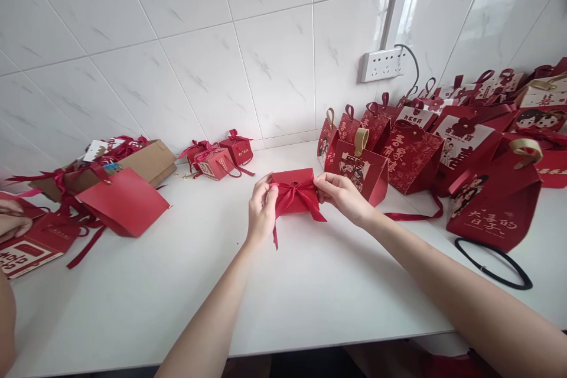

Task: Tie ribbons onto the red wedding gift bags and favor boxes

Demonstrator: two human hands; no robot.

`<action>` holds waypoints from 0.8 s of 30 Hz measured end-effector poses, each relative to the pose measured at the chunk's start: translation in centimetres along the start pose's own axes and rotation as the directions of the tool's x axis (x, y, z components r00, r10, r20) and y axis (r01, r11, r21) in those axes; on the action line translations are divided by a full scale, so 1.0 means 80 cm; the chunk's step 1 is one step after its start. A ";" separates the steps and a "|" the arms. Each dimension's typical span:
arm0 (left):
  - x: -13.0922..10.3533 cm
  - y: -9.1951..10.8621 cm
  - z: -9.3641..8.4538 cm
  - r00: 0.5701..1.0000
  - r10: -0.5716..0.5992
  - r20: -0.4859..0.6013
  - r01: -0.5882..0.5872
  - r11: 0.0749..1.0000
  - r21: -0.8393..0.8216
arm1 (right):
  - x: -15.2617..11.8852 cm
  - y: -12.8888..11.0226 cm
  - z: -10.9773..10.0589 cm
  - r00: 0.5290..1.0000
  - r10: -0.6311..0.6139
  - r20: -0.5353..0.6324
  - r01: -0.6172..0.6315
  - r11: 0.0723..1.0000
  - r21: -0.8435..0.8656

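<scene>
Between my two hands is a small red gift box [293, 178] with a red ribbon [297, 194] tied in a bow across its front, the ribbon's tails hanging down. My left hand [262, 207] grips the box's left side, thumb at the front by the bow. At the right side, my right hand [339, 194] pinches the edge of the box near the ribbon with thumb and fingers. Whether those right fingers hold ribbon, box or both is hard to make out. The box is over the middle of the white table [266, 301].
Many red gift bags [407, 156] with ribbon handles crowd the right side. A black loop [496, 266] lies in front of them. Left are small red boxes [217, 159], a cardboard box [148, 162] of ribbons, a red bag [124, 201] and another person's hand [15, 218].
</scene>
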State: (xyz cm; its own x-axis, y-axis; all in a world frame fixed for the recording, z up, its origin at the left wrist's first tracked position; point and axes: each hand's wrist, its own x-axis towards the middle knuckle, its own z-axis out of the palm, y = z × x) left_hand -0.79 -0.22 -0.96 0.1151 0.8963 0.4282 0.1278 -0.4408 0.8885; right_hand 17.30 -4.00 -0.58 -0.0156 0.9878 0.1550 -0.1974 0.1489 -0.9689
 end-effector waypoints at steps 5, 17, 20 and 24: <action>0.000 0.001 0.001 1.000 -0.024 -0.015 0.025 0.998 0.056 | 0.000 0.003 0.002 1.000 0.025 0.006 -0.026 0.998 0.050; 0.001 -0.001 -0.002 0.998 0.056 0.008 -0.056 0.998 0.004 | 0.002 0.004 -0.003 0.999 0.020 -0.050 -0.020 1.000 -0.008; 0.003 -0.003 -0.004 0.997 0.061 0.041 -0.059 0.996 -0.064 | 0.001 0.002 -0.003 0.998 0.012 -0.065 -0.013 1.000 -0.008; 0.002 -0.002 -0.004 0.997 0.050 0.064 -0.046 0.996 -0.073 | 0.000 -0.001 -0.002 0.997 0.014 -0.082 -0.014 1.000 -0.009</action>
State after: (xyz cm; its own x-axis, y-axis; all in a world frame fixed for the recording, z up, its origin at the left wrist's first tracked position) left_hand -1.15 0.00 -1.02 0.1841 0.8682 0.4609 0.0506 -0.4767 0.8776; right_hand 17.48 -4.01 -0.58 0.0620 0.9902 0.1254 -0.1888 0.1350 -0.9727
